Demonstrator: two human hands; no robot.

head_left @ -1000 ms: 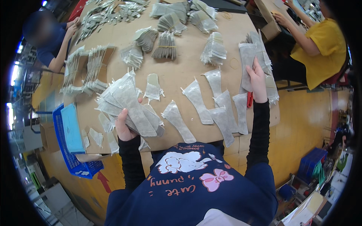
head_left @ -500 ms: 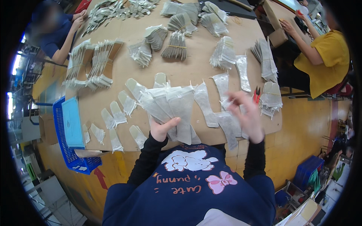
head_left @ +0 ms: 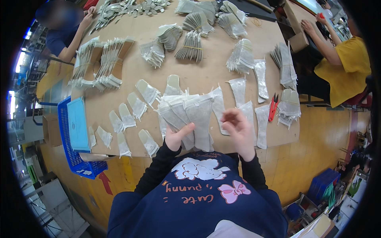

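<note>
My left hand (head_left: 177,137) grips a fanned stack of thin, greyish-white fabric pieces (head_left: 198,115), its thumb lying across the front. These pieces are wide at the top and narrow lower down. Just right of the fan, my right hand (head_left: 238,131) hovers with its fingers loosely bent and apart; nothing shows between them. Similar single pieces lie around it: one piece (head_left: 262,123) at its right, another (head_left: 237,91) farther off, and one partly behind the hand. Beyond them rest red snips (head_left: 273,108).
Small pale-tipped pieces (head_left: 127,115) lie at the left. Banded bundles (head_left: 189,47) stand across the far table. A blue basket (head_left: 65,131) hangs by the left edge, with a light-blue folder (head_left: 78,123) beside it. Co-workers sit at the far left and the right, one in a yellow top (head_left: 351,67).
My right hand has moved left, from over the loose pieces toward the fan. The left hand keeps hold of the stack. The whole view has shifted slightly.
</note>
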